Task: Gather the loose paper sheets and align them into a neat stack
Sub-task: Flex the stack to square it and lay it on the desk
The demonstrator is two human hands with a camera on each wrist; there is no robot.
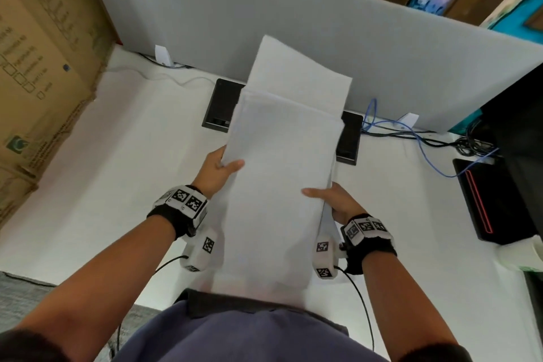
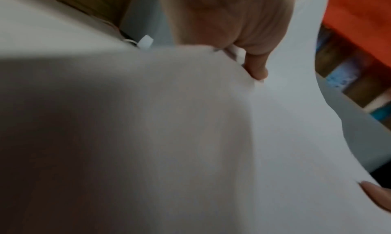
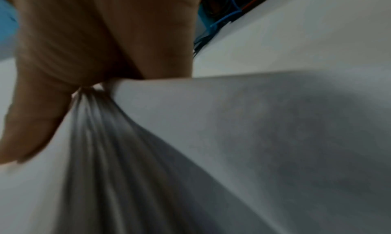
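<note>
Left hand [image 2: 230, 20] pinches white paper sheets [image 2: 190, 128].

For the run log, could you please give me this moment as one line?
left hand: grips paper sheets | right hand: grips opposite edge | sheets: lifted off desk, far edges uneven | stack: not yet aligned

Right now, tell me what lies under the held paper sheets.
Under the paper sheets a black panel set in the white desk shows at both sides; its middle is covered.
</note>
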